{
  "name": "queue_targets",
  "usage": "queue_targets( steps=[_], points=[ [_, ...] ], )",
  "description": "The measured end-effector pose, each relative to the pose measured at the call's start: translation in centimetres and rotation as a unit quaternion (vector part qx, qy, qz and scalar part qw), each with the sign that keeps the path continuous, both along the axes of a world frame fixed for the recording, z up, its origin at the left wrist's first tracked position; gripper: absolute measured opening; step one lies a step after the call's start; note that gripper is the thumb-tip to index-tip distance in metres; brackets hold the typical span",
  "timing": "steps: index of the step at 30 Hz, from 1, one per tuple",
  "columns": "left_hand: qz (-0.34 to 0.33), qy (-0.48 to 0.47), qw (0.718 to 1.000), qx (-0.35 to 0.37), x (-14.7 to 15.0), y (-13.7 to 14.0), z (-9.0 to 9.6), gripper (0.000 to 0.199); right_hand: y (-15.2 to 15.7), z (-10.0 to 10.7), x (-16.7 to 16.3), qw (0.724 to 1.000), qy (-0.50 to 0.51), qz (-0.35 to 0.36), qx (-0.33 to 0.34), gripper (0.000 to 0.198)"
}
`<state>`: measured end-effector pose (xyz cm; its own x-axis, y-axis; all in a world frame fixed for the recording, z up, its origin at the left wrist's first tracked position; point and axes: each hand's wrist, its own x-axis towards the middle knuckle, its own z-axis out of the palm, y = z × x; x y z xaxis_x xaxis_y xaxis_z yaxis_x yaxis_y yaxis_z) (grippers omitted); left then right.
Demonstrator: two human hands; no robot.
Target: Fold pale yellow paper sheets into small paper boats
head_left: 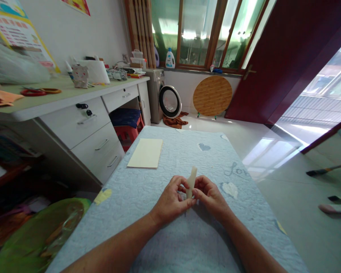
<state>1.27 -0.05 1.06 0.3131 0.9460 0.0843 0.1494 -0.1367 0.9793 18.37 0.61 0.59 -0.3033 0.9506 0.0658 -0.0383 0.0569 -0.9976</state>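
Note:
Between my two hands a small folded piece of pale paper (192,176) stands upright, a little above the cloth-covered table (173,235). My left hand (174,195) pinches its left side with thumb and fingers. On the other side, my right hand (211,195) grips it between thumb and bent fingers. The lower part of the paper is partly hidden by the fingertips. Farther away on the table, to the left, lies a flat stack of cream paper (146,153).
A white desk (82,121) with drawers runs along the left, with scissors (34,91) on top. Below it sits a green bin (42,231). A washing machine (156,94) with its door open and a round wooden tabletop (213,94) stand at the back.

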Motion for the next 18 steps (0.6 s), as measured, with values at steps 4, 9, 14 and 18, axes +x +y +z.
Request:
queue_targets(
  steps=[4, 9, 14, 18],
  points=[
    [-0.01, -0.03, 0.999, -0.016, -0.07, -0.06, 0.13, 0.028, 0.03, 0.17, 0.04, 1.0, -0.013, -0.008, 0.0, 0.033],
    [-0.014, -0.051, 0.998, -0.03, -0.21, -0.15, 0.12, 0.029, 0.03, 0.23, 0.31, 1.0, -0.015, -0.01, -0.008, 0.028],
    [-0.006, -0.06, 0.997, -0.049, -0.23, -0.15, 0.05, 0.032, 0.01, 0.21, 0.18, 0.999, -0.025, -0.031, 0.006, 0.017],
    [-0.007, -0.044, 0.999, -0.023, 0.06, -0.45, 0.05, 0.038, -0.16, -0.23, -0.24, 0.989, -0.105, -0.083, 0.061, 0.019]
  ],
)
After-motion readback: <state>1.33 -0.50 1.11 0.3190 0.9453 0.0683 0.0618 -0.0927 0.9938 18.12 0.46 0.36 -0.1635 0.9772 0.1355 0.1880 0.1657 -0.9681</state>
